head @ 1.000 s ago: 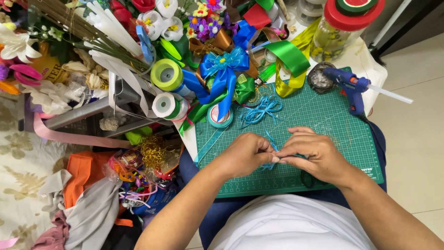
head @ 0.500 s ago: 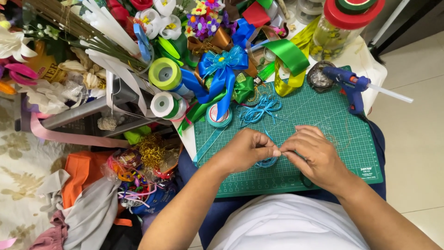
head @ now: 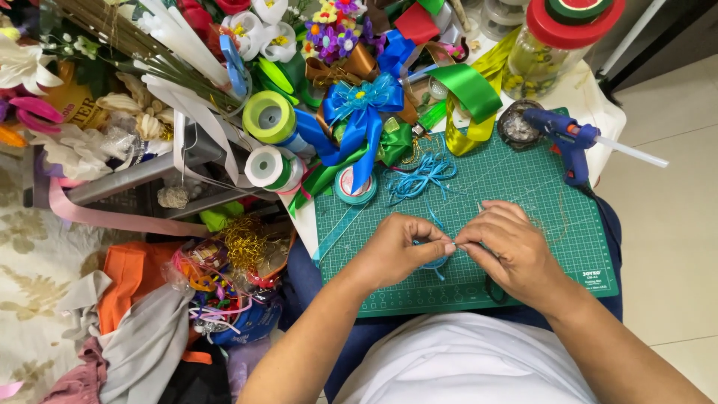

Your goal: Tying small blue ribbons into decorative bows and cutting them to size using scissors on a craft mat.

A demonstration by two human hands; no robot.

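Nearest, the left hand (head: 396,251) and the right hand (head: 508,251) meet over the middle of the green cutting mat (head: 523,187) on the person's lap. Both are closed in a pinch, fingertips touching, on a thin blue ribbon (head: 434,262) that loops under the left thumb; one short tail trails onto the mat below. To do this well, the pinches should sit close together and hold the loop taut and flat, so it keeps its shape; the ribbon is narrow and slippery, so a loose grip would probably let it spring open.

Farther, near the mat's far edge, lies one loose tangle of the same blue ribbon (head: 422,176), and left of it one small teal tape roll (head: 354,185). At the far right corner sits one blue glue gun (head: 568,138), nozzle pointing right, with one small round dish (head: 516,123) just beside it.

Beyond the mat's far left corner are two large ribbon spools (head: 271,117), one lime, one white and green, and one big blue bow (head: 363,112). One loop of green ribbon (head: 467,86) curls right of the bow. Farthest right stands one jar with a red lid (head: 557,37); the artificial flowers at the far left are too many to count
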